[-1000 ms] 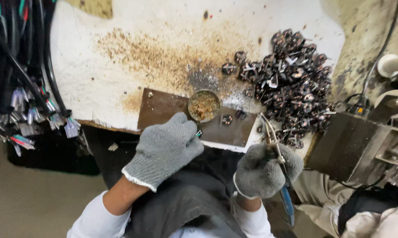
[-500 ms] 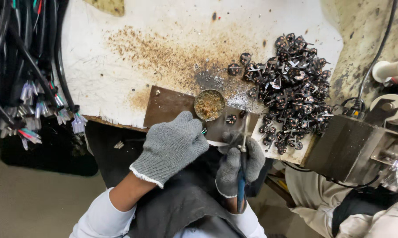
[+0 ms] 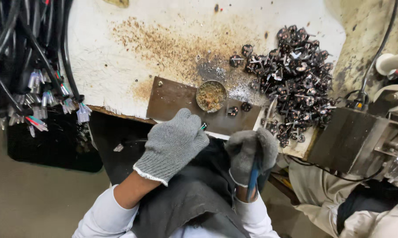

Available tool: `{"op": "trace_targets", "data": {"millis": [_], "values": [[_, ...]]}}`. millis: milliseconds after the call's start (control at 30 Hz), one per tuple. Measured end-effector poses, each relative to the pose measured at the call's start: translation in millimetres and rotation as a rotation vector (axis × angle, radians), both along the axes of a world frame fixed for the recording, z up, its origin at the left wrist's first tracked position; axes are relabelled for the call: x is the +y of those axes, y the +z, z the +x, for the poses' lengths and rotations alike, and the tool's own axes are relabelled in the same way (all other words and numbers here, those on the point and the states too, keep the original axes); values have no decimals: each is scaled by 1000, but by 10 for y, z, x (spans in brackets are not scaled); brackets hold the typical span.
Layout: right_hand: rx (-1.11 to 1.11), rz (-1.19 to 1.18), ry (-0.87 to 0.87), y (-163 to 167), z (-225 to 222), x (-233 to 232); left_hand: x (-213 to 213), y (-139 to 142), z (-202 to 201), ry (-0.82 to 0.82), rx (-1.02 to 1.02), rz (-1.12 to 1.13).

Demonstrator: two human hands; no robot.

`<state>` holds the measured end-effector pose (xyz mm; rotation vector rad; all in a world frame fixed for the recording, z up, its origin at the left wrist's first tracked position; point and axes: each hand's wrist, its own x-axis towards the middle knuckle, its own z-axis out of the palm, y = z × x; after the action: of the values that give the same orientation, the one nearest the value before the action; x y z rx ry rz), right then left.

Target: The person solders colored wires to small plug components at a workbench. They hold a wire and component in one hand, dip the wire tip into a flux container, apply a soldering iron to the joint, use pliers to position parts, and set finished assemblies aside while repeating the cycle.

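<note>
Down at the lower centre, two gloved hands work at the near edge of a stained white table (image 3: 119, 79).

Largest is the table, then the dark heap of small plug parts (image 3: 296, 83) at upper right, the brown plate (image 3: 172, 99) at the table edge, and the small round dish (image 3: 211, 95) on it. The left hand (image 3: 174, 143) is closed around a thin piece with a green tip (image 3: 203, 126); most of this piece is hidden in the glove. The right hand (image 3: 251, 152) is clamped on a blue-handled tool (image 3: 253, 176), its long axis running up and down in the frame. The tool's working end is hard to make out. The green tip lies up and left from the right hand, and the left hand is nearer to the dish.
</note>
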<state>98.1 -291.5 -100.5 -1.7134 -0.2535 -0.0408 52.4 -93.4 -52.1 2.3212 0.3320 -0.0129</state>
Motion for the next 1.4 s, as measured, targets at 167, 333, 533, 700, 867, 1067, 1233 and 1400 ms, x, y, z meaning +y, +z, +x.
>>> {"op": "trace_targets", "data": {"millis": [167, 333, 533, 700, 867, 1067, 1233, 1400], "values": [[-265, -132, 308, 223, 47, 7, -25, -25, -107, 95, -118, -182], [-279, -463, 445, 444, 380, 79, 32, -39, -293, -43, -214, -244], [-225, -309, 488, 378, -12, 15, -1, -73, -421, -6, -198, -342], [253, -102, -73, 438, -55, -92, -70, 52, -358, 14, -214, -313], [49, -72, 384, 537, -38, 22, -21, 162, -267, 6, -254, -431], [-90, -432, 443, 573, -10, 47, -65, 181, -217, 28, -205, -488], [-70, -286, 413, 554, -56, -11, -6, 222, -197, -51, -154, -678], [-223, -43, 481, 357, -86, -119, 17, 226, -232, -124, -27, -667]]}}
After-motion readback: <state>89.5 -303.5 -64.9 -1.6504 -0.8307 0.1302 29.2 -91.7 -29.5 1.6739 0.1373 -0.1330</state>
